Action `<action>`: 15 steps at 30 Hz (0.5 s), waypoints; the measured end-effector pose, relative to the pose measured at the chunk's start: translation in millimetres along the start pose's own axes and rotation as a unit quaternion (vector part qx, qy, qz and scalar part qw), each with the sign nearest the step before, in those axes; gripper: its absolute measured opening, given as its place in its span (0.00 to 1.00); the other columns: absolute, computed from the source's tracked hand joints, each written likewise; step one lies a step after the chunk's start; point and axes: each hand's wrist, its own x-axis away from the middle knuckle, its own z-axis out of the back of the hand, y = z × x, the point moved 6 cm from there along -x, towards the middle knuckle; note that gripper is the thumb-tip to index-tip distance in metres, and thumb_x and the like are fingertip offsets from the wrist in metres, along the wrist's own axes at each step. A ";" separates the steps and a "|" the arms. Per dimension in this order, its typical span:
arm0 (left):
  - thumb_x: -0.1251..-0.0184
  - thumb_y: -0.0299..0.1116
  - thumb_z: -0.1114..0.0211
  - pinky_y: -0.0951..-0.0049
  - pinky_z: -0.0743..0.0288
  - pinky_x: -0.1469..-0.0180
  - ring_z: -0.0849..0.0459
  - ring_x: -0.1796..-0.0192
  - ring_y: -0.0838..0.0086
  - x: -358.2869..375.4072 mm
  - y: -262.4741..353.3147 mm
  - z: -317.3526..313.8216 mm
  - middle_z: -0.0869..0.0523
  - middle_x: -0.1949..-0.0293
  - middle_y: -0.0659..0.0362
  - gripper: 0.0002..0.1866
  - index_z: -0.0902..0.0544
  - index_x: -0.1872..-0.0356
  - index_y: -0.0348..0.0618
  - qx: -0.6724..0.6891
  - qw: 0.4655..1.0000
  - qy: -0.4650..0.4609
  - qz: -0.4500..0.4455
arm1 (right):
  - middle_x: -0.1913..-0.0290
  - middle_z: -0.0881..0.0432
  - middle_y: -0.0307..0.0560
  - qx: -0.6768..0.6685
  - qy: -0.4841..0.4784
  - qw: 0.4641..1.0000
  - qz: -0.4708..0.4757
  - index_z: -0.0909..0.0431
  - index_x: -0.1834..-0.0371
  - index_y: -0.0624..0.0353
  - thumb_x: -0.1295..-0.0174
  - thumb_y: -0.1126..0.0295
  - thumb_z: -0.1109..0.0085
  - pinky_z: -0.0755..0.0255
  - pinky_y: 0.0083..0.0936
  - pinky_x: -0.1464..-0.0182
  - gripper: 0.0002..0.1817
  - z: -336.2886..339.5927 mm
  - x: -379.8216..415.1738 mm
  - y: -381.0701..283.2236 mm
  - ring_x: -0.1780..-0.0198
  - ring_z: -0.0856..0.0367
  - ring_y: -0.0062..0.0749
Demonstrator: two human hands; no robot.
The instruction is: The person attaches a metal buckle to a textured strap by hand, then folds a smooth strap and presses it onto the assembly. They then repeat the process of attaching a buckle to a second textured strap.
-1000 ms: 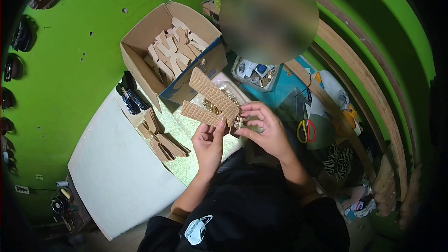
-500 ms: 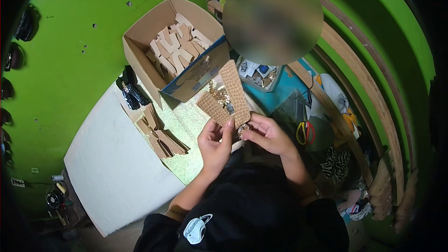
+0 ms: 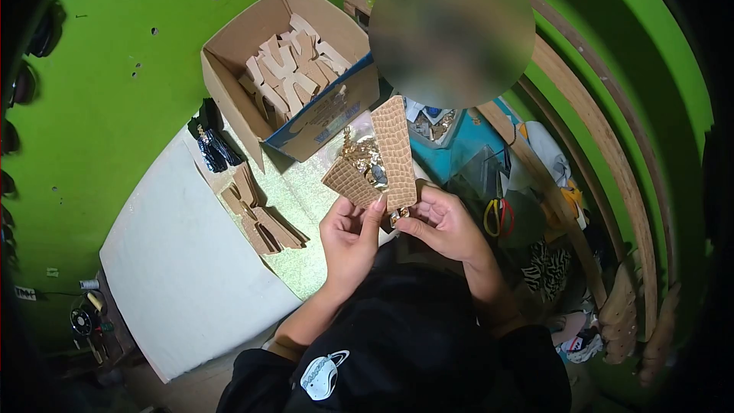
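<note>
V-shaped piece point(image 3: 394, 154), left hand point(image 3: 350, 235) overlapping base, shiny fitting point(image 3: 397, 215) indistinct

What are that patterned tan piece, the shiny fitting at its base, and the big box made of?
Patterned tan piece: perhaps leather or imitation leather; embossed-looking scales, low sheen.
Shiny fitting: probably metal, or metal-coated plastic; gold-toned, with bright glints.
Big box: cardboard, by the look of its matte brown inner walls; printed outside.
</note>
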 end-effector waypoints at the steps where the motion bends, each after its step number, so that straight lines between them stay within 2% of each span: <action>1: 0.40 0.21 0.46 0.82 0.30 0.58 0.23 0.61 0.81 0.0 -0.3 0.0 0.20 0.63 0.57 0.08 0.27 0.59 0.32 0.000 1.000 0.000 0.000 | 0.59 0.24 0.42 0.002 0.003 1.000 0.001 0.31 0.56 0.67 0.46 0.78 0.44 0.32 0.19 0.54 0.14 0.0 0.1 -1.0 0.58 0.27 0.19; 15: 0.40 0.22 0.45 0.81 0.30 0.56 0.23 0.61 0.81 6.0 -5.2 0.9 0.20 0.62 0.57 0.09 0.27 0.59 0.32 0.013 1.000 -0.012 0.012 | 0.60 0.24 0.43 0.016 0.025 1.000 0.004 0.30 0.57 0.67 0.46 0.79 0.45 0.32 0.19 0.54 0.13 -0.1 5.4 -1.4 0.58 0.26 0.20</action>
